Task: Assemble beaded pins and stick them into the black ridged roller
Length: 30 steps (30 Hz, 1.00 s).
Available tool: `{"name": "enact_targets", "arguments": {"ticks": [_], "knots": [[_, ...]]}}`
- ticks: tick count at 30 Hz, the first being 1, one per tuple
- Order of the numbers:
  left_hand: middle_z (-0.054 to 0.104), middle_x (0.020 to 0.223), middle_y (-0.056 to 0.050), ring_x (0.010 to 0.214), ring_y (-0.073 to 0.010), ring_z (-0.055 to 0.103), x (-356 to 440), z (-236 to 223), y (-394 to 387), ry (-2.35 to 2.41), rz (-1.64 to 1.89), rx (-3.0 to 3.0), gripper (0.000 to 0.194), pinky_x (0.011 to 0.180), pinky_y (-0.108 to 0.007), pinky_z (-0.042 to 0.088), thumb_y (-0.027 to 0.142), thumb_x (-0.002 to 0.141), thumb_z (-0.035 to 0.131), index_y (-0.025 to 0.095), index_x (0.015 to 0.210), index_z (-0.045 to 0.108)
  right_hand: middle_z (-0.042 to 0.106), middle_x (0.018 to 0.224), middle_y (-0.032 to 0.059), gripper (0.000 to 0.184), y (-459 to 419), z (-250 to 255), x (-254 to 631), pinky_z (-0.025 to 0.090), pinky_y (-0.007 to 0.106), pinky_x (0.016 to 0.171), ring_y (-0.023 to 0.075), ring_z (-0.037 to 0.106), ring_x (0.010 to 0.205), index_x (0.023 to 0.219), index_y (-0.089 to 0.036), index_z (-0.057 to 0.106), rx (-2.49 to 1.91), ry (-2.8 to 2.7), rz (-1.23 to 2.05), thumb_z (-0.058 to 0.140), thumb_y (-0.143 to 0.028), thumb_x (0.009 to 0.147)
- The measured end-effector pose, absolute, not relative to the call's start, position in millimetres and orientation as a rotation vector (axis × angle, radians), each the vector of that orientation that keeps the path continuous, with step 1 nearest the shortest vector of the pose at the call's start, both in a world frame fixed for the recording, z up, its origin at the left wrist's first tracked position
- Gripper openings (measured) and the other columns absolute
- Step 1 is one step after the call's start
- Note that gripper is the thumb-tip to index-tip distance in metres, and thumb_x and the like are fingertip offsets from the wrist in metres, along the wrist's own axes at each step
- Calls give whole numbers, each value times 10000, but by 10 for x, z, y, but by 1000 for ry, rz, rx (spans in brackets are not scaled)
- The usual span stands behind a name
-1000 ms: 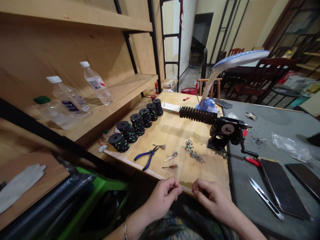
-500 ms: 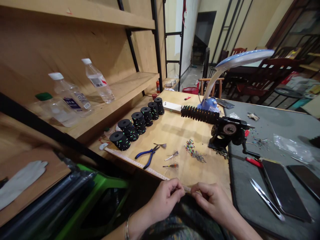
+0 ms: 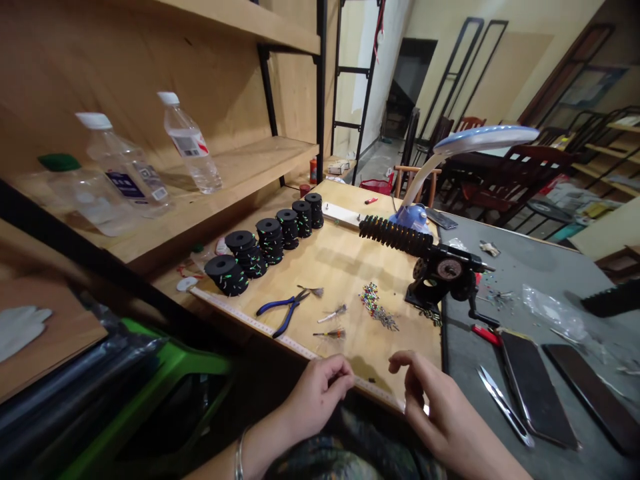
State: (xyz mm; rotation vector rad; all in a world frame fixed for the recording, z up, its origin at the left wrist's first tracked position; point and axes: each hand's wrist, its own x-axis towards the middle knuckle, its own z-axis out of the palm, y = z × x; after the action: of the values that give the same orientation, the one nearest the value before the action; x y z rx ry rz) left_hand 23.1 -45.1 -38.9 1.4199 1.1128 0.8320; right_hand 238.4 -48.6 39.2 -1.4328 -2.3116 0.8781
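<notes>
My left hand (image 3: 323, 390) is at the front edge of the wooden table, thumb and fingers pinched together; what they hold, if anything, is too small to make out. To its right, my right hand (image 3: 433, 397) is raised with index finger and thumb apart, nothing visible between them. Beyond my hands lie a bristly tuft with an orange part (image 3: 331, 334), a pale tuft (image 3: 333, 313), blue-handled pliers (image 3: 285, 311) and a pile of colourful beads and small metal bits (image 3: 376, 307). A black hand-cranked device (image 3: 449, 270) bears a ridged black roll (image 3: 395, 233).
Black foam spools (image 3: 241, 250) stand in a row at left, below a shelf with plastic bottles (image 3: 193, 147). A blue and white lamp (image 3: 415, 213) stands behind the device. On the grey mat at right lie thread snips (image 3: 505, 407) and a dark phone (image 3: 537, 390).
My right hand has moved away from my left hand to the right, and its fingers have spread. My left hand stays pinched. The view has shifted slightly.
</notes>
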Motion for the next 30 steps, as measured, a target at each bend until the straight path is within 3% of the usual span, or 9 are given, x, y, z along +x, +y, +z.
{"name": "enact_targets", "arguments": {"ticks": [4, 8, 12, 14, 17, 21, 25, 27, 30], "knots": [[535, 630, 21, 625, -135, 498, 215, -386, -430, 1156, 785, 1600, 166, 604, -238, 356, 185, 845, 527, 161, 698, 600, 524, 741, -31, 293, -450, 482, 2322, 410, 234, 595, 138, 503, 619, 1111, -228, 421, -1378, -2304, 944, 384, -88, 856], [657, 821, -38, 811, -201, 587, 193, -256, -415, 1178, 769, 1756, 78, 744, -291, 416, 173, 781, 630, 179, 835, 686, 592, 924, 16, 339, -393, 514, 2224, 453, 241, 658, 126, 538, 677, 1183, -229, 392, -1300, -2293, 1047, 387, -90, 874], [662, 1116, -74, 1039, -244, 585, 308, -111, -391, 915, 887, 1565, 450, 916, -341, 424, 192, 681, 760, 197, 1110, 624, 589, 1041, 48, 439, -357, 517, 2188, 476, 266, 735, 132, 572, 760, 1306, -243, 324, -1266, -2283, 1114, 398, -114, 893], [674, 1059, -77, 952, -221, 624, 413, -97, -367, 766, 879, 1357, 392, 815, -308, 474, 202, 714, 729, 169, 1085, 605, 596, 1011, 46, 479, -347, 514, 2204, 482, 274, 746, 144, 585, 790, 1350, -246, 299, -1271, -2273, 1143, 405, -124, 898], [654, 775, -33, 711, -158, 620, 534, -130, -330, 734, 856, 1143, 99, 662, -261, 469, 175, 746, 648, 141, 830, 607, 601, 938, 27, 519, -336, 516, 2252, 483, 262, 719, 149, 592, 792, 1380, -244, 296, -1285, -2256, 1160, 423, -125, 891], [597, 641, 3, 642, -144, 596, 504, -167, -313, 699, 858, 1086, 106, 665, -269, 456, 219, 768, 631, 155, 739, 550, 609, 1071, 52, 532, -313, 525, 2313, 466, 222, 623, 121, 587, 722, 1391, -247, 309, -1324, -2243, 1189, 452, -148, 888], [567, 600, 26, 608, -130, 577, 398, -204, -348, 720, 865, 1087, 163, 655, -262, 438, 296, 818, 606, 166, 783, 515, 647, 765, 1, 179, -271, 516, 2322, 414, 216, 587, 127, 576, 653, 1022, -197, 602, -1399, -2359, 1101, 453, -227, 930], [545, 578, 38, 567, -118, 548, 382, -223, -376, 749, 843, 1108, 184, 627, -255, 426, 327, 831, 597, 167, 802, 511, 627, 676, -7, 234, -259, 511, 2310, 392, 220, 572, 130, 564, 626, 824, -187, 618, -1409, -2405, 1015, 440, -272, 949], [509, 589, 52, 516, -100, 504, 403, -222, -405, 808, 807, 1118, 225, 555, -233, 402, 379, 833, 595, 163, 853, 535, 628, 662, -8, 256, -268, 514, 2289, 381, 219, 548, 130, 558, 600, 787, -192, 602, -1418, -2398, 942, 442, -304, 953]]}}
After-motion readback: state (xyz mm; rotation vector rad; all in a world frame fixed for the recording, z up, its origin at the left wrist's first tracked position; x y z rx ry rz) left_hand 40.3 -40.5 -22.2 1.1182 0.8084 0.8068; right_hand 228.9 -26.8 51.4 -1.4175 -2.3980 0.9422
